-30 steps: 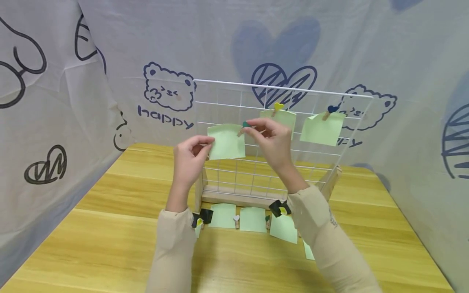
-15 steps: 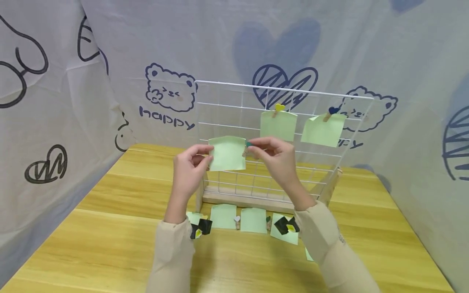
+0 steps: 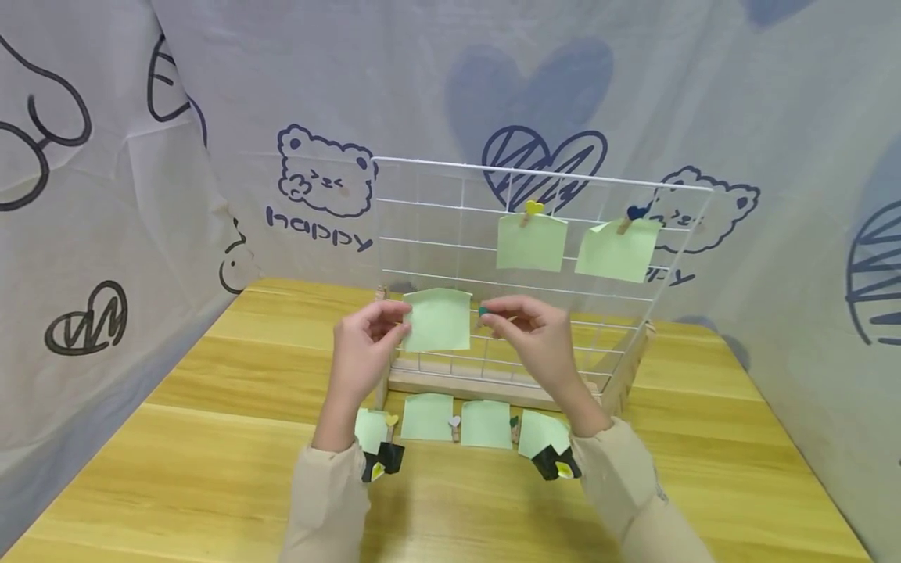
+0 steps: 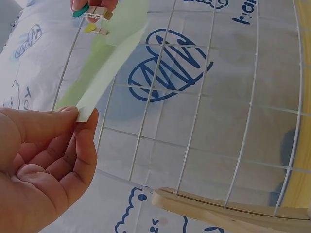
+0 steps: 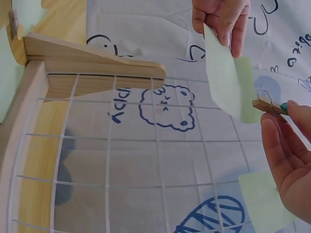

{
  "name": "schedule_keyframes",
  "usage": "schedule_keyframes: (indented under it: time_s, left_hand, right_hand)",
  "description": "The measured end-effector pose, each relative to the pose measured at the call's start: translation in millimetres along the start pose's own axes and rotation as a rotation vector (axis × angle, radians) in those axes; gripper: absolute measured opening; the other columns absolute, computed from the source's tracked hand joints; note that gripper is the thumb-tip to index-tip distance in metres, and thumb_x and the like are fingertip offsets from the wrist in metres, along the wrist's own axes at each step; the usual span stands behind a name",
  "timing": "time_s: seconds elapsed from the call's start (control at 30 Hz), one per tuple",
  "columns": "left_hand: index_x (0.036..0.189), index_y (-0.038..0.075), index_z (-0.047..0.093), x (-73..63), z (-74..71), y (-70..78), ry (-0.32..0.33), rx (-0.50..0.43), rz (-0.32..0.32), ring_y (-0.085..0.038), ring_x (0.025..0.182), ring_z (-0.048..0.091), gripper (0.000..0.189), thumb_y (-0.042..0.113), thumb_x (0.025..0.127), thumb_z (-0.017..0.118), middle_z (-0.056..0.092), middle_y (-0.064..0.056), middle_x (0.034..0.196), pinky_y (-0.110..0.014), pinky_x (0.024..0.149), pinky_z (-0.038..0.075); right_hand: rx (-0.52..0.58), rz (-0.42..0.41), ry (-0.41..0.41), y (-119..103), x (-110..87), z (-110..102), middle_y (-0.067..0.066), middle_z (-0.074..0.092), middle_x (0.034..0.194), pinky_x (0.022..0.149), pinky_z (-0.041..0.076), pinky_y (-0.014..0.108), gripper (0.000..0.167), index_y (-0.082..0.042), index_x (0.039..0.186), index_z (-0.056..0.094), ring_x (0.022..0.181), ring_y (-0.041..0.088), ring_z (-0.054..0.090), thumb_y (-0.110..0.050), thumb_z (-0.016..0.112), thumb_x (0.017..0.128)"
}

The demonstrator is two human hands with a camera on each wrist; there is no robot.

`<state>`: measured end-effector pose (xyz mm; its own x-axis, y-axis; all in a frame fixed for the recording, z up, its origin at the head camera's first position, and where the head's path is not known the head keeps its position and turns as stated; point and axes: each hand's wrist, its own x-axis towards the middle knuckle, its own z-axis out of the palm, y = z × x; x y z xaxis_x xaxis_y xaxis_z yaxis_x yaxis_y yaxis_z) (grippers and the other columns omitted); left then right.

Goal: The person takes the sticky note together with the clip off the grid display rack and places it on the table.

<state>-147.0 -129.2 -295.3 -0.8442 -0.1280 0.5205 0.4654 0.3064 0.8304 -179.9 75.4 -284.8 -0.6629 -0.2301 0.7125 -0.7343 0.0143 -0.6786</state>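
My left hand (image 3: 366,332) pinches the left edge of a pale green paper note (image 3: 438,320), held up in front of a white wire grid (image 3: 486,280). Thumb and forefinger of my right hand (image 3: 538,336) pinch a small wooden clothespin (image 5: 268,107) with a teal top, just off the note's right edge. In the left wrist view the note (image 4: 114,58) shows nearly edge-on, its corner between my left thumb and fingers. Two more green notes hang on the grid, one under a yellow heart clothespin (image 3: 533,209), the other under a dark blue heart clothespin (image 3: 636,213).
The grid stands in a wooden base (image 3: 479,385) on a wood-grain table (image 3: 211,469). In front of it lies a row of several green notes (image 3: 486,424) with heart clothespins (image 3: 454,426) between them. A printed cloth (image 3: 422,78) hangs behind.
Both hands have come down, lowering the note and the clothespin from higher on the grid. The clothespin has moved right, from overlapping the note's upper right to beside its edge.
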Motion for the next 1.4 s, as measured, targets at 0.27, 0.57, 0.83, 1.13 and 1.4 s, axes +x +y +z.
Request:
schedule_keyframes:
  time_s: [0.27,0.57,0.83,1.13,1.4]
  left_hand:
    - [0.091,-0.007,0.064,-8.9,2.3,-8.7,-0.055,0.006,-0.059,-0.022,0.072,0.059,0.014,-0.009,0.078,0.062,0.063,-0.015,0.084,-0.019,0.062,0.047]
    - [0.088,-0.006,0.065,-17.7,0.5,-18.7,-0.097,0.009,-0.137,-0.019,0.066,0.057,0.012,-0.009,0.077,0.062,0.063,-0.014,0.082,-0.019,0.057,0.047]
    - [0.087,-0.004,0.065,-23.4,-3.5,-27.7,-0.199,0.065,-0.219,-0.019,0.064,0.056,0.010,-0.007,0.078,0.063,0.063,-0.011,0.079,-0.022,0.056,0.047]
    - [0.084,-0.005,0.064,-32.4,-10.6,-40.3,-0.285,0.071,-0.269,-0.020,0.063,0.056,0.008,-0.009,0.078,0.061,0.063,-0.012,0.077,-0.023,0.054,0.046]
    - [0.086,-0.007,0.063,-41.9,-16.3,-54.8,-0.352,0.045,-0.296,-0.018,0.062,0.057,0.009,-0.008,0.078,0.060,0.062,-0.010,0.074,-0.029,0.059,0.049]
  right_hand:
    - [-0.009,0.020,-0.022,10,-18.4,0,0.021,0.063,0.078,0.053,0.051,0.028,0.010,0.011,0.084,0.064,0.059,0.008,0.059,0.013,0.064,0.074]
    - [-0.013,0.094,-0.038,21,-32.5,-2,0.021,0.063,0.081,0.055,0.051,0.023,0.007,0.010,0.082,0.063,0.064,0.007,0.059,0.011,0.064,0.075]
    - [0.003,0.280,-0.082,29,-46.2,0,0.022,0.061,0.091,0.057,0.051,0.025,0.005,0.007,0.079,0.063,0.077,0.019,0.060,0.011,0.061,0.077]
    - [0.000,0.336,-0.157,39,-57.1,3,0.019,0.060,0.084,0.052,0.050,0.028,0.003,0.006,0.082,0.064,0.065,0.012,0.055,0.004,0.063,0.079]
    - [-0.005,0.484,-0.217,48,-63.0,5,0.016,0.063,0.085,0.051,0.049,0.028,0.009,0.007,0.085,0.064,0.067,0.017,0.056,-0.001,0.064,0.080]
